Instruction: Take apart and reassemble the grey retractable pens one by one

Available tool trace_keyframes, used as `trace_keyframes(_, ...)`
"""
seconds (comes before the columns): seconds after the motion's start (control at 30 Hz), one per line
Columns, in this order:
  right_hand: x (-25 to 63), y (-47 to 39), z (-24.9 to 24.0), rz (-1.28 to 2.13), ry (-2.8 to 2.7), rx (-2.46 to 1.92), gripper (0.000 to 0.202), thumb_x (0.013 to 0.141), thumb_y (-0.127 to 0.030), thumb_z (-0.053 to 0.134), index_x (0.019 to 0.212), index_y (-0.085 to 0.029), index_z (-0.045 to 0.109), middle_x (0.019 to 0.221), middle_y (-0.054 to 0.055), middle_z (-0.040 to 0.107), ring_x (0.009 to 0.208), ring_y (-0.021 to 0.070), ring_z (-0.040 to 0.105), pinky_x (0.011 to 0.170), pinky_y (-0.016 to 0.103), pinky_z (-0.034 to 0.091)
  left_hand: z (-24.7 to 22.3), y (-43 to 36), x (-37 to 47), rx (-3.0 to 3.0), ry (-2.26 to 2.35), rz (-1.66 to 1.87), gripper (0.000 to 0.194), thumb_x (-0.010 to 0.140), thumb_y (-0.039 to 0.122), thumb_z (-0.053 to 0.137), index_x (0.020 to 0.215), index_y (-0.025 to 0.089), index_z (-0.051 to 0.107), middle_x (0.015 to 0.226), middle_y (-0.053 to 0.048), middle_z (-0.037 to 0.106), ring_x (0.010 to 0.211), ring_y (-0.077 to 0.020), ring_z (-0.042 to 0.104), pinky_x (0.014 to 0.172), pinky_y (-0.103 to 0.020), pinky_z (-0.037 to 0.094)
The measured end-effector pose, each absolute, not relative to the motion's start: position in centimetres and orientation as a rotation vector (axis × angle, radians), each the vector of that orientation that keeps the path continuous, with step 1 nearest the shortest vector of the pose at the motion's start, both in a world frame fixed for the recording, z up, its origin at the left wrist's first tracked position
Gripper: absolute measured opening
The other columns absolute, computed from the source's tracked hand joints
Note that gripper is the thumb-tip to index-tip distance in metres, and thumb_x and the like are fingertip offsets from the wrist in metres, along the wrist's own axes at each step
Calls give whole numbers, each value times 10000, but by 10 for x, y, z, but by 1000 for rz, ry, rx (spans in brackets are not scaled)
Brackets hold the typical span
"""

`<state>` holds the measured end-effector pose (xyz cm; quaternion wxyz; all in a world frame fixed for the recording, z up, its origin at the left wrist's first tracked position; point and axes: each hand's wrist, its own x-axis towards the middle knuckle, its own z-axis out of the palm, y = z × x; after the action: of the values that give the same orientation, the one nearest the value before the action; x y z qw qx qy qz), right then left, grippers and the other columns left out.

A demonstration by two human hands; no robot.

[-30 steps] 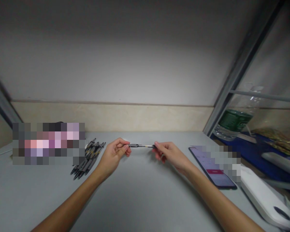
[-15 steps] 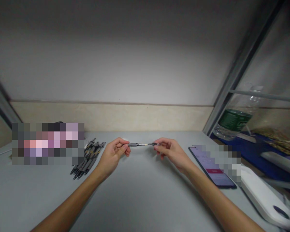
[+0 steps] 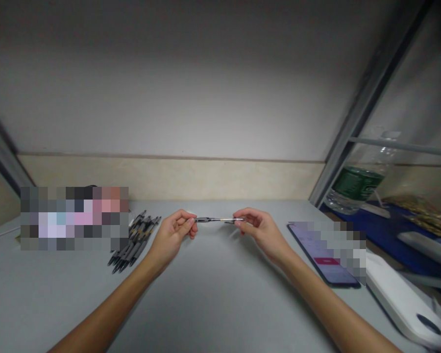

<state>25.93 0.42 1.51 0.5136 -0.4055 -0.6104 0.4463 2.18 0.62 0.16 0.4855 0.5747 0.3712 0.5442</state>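
Observation:
In front of me, just above the desk, a pen [image 3: 205,219] is stretched level between my two hands. My left hand [image 3: 176,230] pinches the end of its dark barrel with thumb and fingertips. A thin, pale refill [image 3: 222,219] juts from the barrel to the right, as far as my right hand [image 3: 259,228]. Those right fingers are closed on a small dark pen piece [image 3: 229,222], which shows just under the refill. How the refill's far end sits in the fingers is hidden. Left of my left hand lies a pile of grey and black pens [image 3: 134,242].
A phone [image 3: 323,257] with its screen lit lies right of my right forearm, beside a white device [image 3: 400,299]. Behind a metal rail at the right stands a water bottle [image 3: 358,184] with a green label. A blurred-out item [image 3: 73,218] is at the back left.
The dark piece in my right fingers has come out of line with the refill and now lies slightly below it. More of the refill is exposed. My left hand has barely moved.

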Motion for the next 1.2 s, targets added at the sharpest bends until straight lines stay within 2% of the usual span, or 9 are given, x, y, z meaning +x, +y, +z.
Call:
trace_keyframes(0.2, 258, 3, 13, 807, -1648, -1016, 101, 739, -228, 681, 823, -173, 683, 833, 49, 638, 779, 170, 583, 652, 275, 448, -2, 9, 22, 1273, 899, 1302, 212, 777, 343, 640, 828, 141, 601, 600, 26, 568, 560, -76, 506, 568, -194, 414)
trace_keyframes(0.4, 257, 1, 14, 722, -1696, -991, 63, 753, -210, 670, 809, -184, 683, 841, 54, 639, 797, 178, 596, 655, 282, 464, -4, 11, 23, 1115, 861, 1281, 210, 751, 328, 669, 758, 133, 593, 584, 30, 549, 541, -61, 487, 534, -167, 398)
trace_keyframes(0.67, 261, 4, 17, 770, -1584, -983, 132, 720, -266, 703, 824, -185, 700, 876, 65, 658, 765, 173, 600, 612, 269, 455, -8, 14, 22, 912, 790, 1310, 196, 727, 273, 697, 705, 122, 575, 593, 12, 560, 537, -58, 512, 528, -153, 427)
trace_keyframes(0.93, 270, 11, 18, 884, -1219, -1000, 250, 662, -319, 745, 860, -168, 714, 684, 26, 630, 596, 132, 534, 594, 274, 445, -2, 15, 20, 739, 790, 1389, 49, 792, 113, 590, 749, 97, 607, 631, -31, 586, 560, -71, 555, 554, -170, 487)
trace_keyframes(1.07, 275, 15, 17, 972, -1033, -950, 228, 650, -315, 754, 822, -169, 721, 781, 52, 637, 701, 151, 547, 568, 247, 441, -3, 18, 17, 716, 798, 1410, 64, 804, 102, 564, 755, 95, 605, 628, -33, 586, 555, -72, 558, 547, -167, 488)
trace_keyframes(1.2, 275, 15, 17, 1004, -1012, -941, 221, 645, -307, 761, 811, -166, 725, 797, 60, 633, 713, 150, 536, 568, 241, 442, -2, 19, 17, 757, 810, 1424, 38, 776, 120, 604, 748, 94, 608, 623, -27, 585, 558, -72, 553, 543, -162, 484)
